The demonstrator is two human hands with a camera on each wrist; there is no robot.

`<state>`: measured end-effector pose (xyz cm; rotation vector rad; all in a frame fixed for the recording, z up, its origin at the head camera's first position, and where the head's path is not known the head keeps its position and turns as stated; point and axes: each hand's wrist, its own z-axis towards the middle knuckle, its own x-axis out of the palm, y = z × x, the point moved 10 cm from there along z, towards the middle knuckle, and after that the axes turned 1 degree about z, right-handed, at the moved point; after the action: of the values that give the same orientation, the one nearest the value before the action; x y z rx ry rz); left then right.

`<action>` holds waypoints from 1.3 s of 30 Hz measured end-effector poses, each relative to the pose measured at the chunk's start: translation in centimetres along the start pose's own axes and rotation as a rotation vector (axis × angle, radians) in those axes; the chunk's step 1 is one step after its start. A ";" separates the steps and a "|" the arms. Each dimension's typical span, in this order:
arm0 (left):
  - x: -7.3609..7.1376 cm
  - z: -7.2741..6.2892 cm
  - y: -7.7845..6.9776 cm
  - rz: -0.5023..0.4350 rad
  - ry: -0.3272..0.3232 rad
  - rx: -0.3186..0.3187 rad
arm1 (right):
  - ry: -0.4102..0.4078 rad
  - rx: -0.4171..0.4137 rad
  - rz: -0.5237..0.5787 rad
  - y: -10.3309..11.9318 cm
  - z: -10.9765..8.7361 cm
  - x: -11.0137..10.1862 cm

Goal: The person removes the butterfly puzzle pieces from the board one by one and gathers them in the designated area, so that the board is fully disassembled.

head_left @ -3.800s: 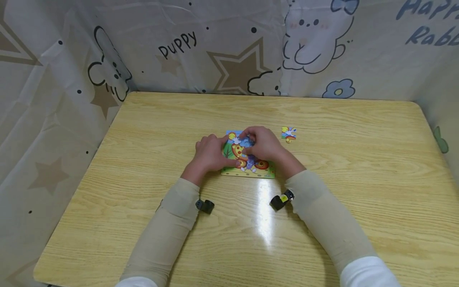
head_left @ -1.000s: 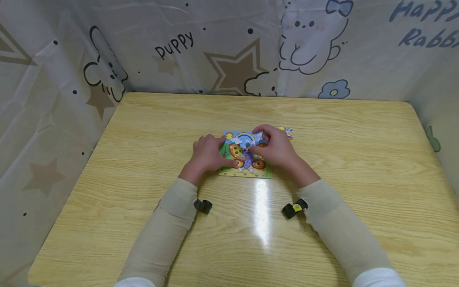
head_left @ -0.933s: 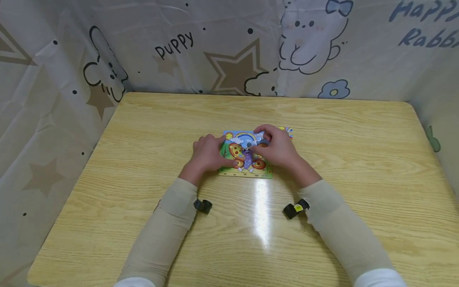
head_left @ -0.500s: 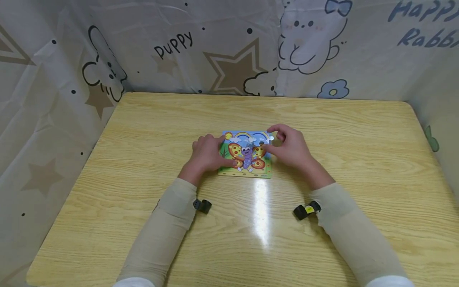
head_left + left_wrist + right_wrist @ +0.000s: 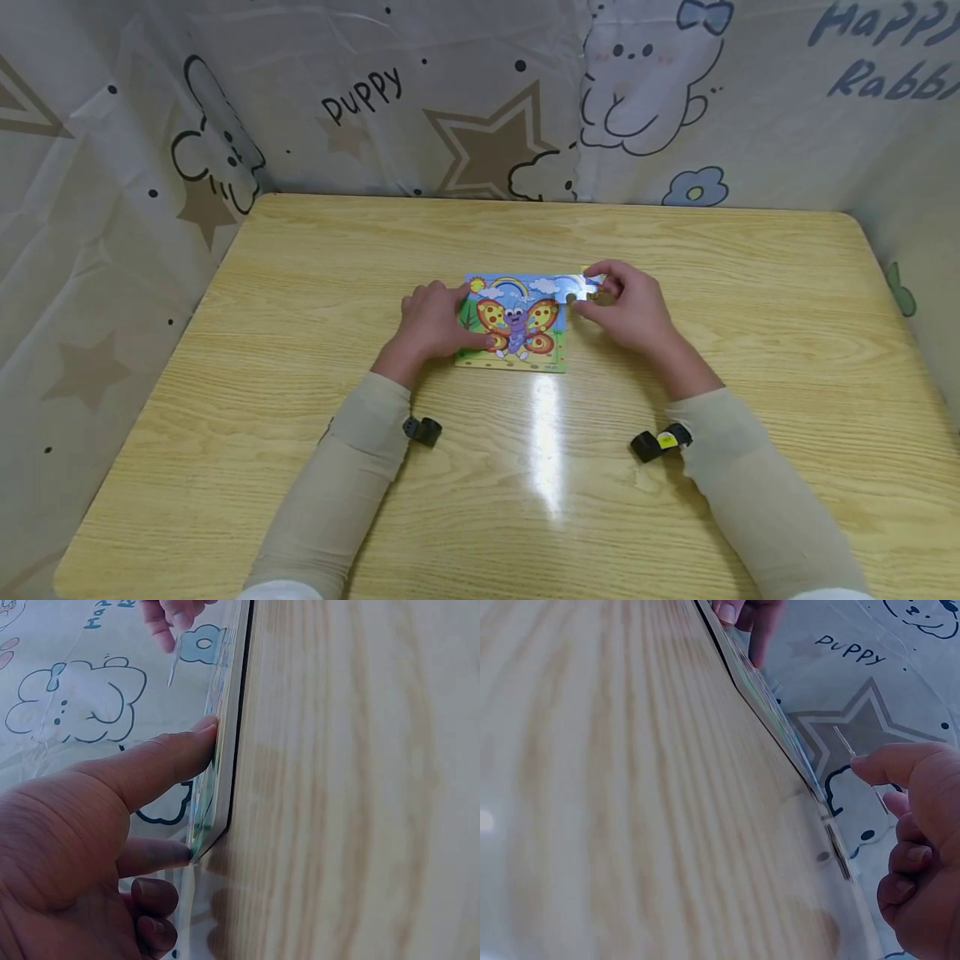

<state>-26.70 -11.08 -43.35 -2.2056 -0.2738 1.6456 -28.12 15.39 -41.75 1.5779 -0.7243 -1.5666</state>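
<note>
A flat puzzle board with a butterfly under a rainbow lies on the table. My left hand rests at its left side, the straight thumb on the picture and the index finger at the upper left corner. In the left wrist view, the other fingers curl beside the board edge. My right hand pinches a thin jigsaw piece between thumb and fingertips. This piece, with sky and part of a rainbow, overlaps the board's upper right corner and appears tilted above it in the right wrist view.
A second jigsaw piece lies on the wooden table behind my right fingers, mostly hidden. A patterned cloth hangs along the table's back and sides. Small black devices are strapped to both wrists.
My right hand has moved right with the jigsaw piece, from over the board's middle to its upper right corner, uncovering the butterfly. The left hand has stayed in place.
</note>
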 end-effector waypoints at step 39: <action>0.0 0.1 0.1 0.027 0.004 -0.002 | -0.093 0.052 -0.095 -4.6 -0.9 -6.3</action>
<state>-26.83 -11.16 -43.42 -2.2235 -0.2456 1.6555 -28.28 23.27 -42.26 1.6065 -0.7560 -1.7123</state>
